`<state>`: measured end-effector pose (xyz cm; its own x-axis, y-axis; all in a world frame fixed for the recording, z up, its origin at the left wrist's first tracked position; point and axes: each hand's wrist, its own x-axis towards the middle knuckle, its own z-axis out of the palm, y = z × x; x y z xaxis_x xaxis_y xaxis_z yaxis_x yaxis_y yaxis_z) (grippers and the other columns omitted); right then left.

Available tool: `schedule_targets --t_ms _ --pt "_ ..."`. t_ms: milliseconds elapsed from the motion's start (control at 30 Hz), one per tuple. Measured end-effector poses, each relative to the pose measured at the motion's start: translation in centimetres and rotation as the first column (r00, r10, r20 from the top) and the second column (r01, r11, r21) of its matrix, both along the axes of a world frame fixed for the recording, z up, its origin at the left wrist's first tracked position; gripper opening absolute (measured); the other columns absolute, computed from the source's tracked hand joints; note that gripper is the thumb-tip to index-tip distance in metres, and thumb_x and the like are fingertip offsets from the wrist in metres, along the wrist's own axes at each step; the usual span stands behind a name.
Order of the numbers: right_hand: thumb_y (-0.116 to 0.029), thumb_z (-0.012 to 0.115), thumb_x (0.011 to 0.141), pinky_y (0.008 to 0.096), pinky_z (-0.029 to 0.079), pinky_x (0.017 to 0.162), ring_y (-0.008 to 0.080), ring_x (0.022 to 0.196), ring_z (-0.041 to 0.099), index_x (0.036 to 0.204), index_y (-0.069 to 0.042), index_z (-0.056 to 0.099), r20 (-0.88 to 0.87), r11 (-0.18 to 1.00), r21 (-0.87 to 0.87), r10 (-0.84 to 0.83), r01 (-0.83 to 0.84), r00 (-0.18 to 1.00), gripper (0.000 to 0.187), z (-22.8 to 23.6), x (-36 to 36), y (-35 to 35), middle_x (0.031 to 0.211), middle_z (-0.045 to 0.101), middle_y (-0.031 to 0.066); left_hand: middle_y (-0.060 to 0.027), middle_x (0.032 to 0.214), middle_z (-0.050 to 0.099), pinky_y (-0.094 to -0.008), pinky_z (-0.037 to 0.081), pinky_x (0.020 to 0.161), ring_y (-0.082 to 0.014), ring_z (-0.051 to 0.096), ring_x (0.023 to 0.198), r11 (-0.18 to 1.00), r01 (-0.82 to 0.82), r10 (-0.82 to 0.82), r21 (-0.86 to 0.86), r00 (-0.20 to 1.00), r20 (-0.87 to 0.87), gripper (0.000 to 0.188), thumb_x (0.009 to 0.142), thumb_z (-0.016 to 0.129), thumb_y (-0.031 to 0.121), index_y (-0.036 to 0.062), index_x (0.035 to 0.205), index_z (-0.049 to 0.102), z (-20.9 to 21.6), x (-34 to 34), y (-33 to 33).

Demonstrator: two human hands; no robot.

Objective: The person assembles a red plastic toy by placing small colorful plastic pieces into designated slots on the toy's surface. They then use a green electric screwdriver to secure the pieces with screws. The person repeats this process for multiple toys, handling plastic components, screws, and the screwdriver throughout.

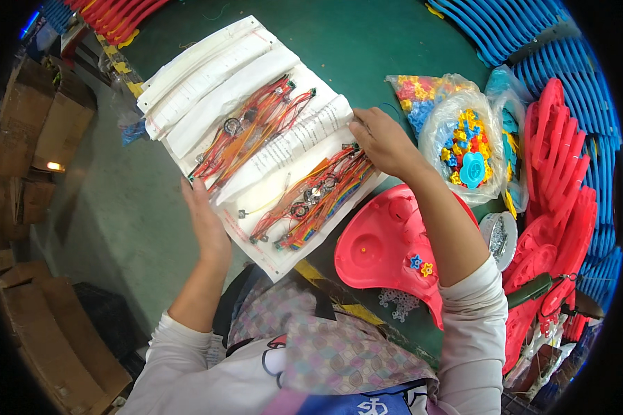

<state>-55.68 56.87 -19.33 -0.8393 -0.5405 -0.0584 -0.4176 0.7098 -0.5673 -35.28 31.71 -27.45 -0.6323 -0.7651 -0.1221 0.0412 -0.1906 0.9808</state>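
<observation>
White paper sheets (277,200), some folded back in layers, lie tilted between my two hands. On them rest two bundles of thin wires, mostly red and orange with small black connectors: a far wire bundle (246,131) and a near wire bundle (315,194). My left hand (208,225) grips the left edge of the sheets, thumb by the wire ends and other fingers partly hidden. At the right edge, my right hand (387,145) pinches the rolled paper fold between the bundles. Below the right forearm sits a red plastic molded part (367,259) with small blue and yellow stars on it.
A clear bag (429,169) of colorful star pieces stands on the green table (353,41). Beside it are a round tub (498,238) of small metal parts and stacked red plastic pieces (557,166). Blue racks (588,90) line the right; cardboard boxes (62,332) stand left.
</observation>
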Motion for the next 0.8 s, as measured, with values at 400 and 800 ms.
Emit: schedule_targets --t_ms 400,800 --pt "-0.01 0.072 0.089 0.0409 0.051 0.088 0.0315 0.099 0.063 0.107 -0.003 0.074 -0.277 0.99 0.104 0.119 -0.094 0.953 0.019 1.0 2.6 0.5 0.097 0.07 0.0128 -0.0098 0.097 0.063 -0.0376 0.052 0.078 -0.0278 0.063 0.094 0.24 0.436 -0.402 -0.867 0.858 0.32 0.026 0.079 0.079 0.007 0.0039 0.102 0.068 7.1 1.6 3.0" --pt "-0.01 0.058 0.104 0.0273 0.057 0.072 0.0163 0.081 0.071 0.114 0.003 0.054 0.453 0.622 -0.734 0.151 0.271 0.879 0.016 8.3 10.5 2.4 0.095 0.068 0.0109 -0.0069 0.089 0.064 -0.027 0.049 0.061 -0.0138 0.061 0.068 0.642 0.363 -0.377 -0.675 0.916 0.133 0.01 0.089 0.073 0.0 0.0013 0.096 0.067 7.6 2.5 3.6"
